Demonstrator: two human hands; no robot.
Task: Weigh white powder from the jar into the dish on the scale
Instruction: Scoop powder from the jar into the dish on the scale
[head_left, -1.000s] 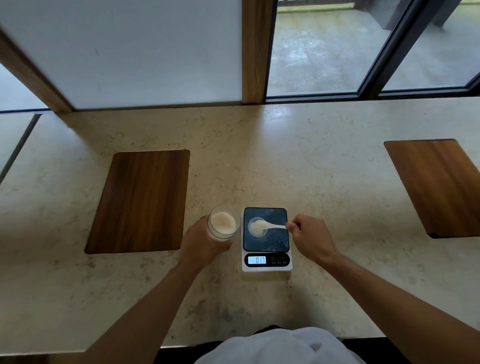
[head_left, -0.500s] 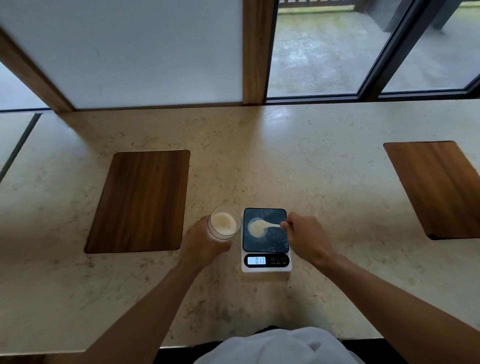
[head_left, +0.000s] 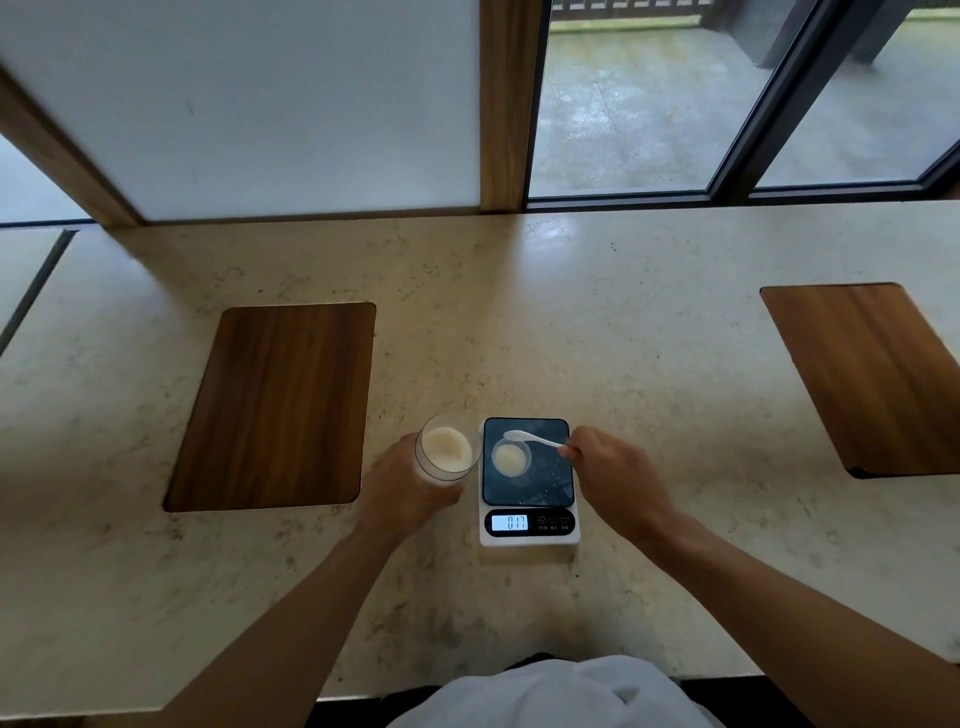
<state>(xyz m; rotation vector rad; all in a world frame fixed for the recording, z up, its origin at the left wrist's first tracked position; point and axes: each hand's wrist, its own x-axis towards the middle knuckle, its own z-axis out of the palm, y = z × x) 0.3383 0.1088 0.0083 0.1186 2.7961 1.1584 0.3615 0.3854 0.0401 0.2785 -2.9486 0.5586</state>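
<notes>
- We see the dish (head_left: 511, 458) sitting on the dark platform of the scale (head_left: 529, 480), toward its left side; it is a small round clear dish holding a shallow heap of white powder (head_left: 509, 459).
- The spoon (head_left: 532, 439) is white and lies nearly level just above the dish's far rim, bowl to the left, handle running right; we cannot tell whether any powder is in its bowl.
- Our right hand (head_left: 615, 478) pinches the end of the spoon's handle between fingertips, the rest of the hand curled, over the right edge of the scale.
- The scale's lit display (head_left: 509, 523) at its near edge reads 017, with small buttons beside it that are too small to read.
- The jar (head_left: 445, 453) stands just left of the scale, open and clear-walled, tilted a little toward us, with white powder filling its lower part.
- Our left hand (head_left: 405, 491) is wrapped around the jar's near side, gripping it.
- All of this rests on a pale stone counter (head_left: 649, 332).
- A wooden board (head_left: 275, 405) lies flat to the left of the jar, apart from it, and a second board (head_left: 872, 374) lies well to the right.
- Beyond the counter are a white panel (head_left: 249, 104) and a window (head_left: 649, 104) with dark frames.
</notes>
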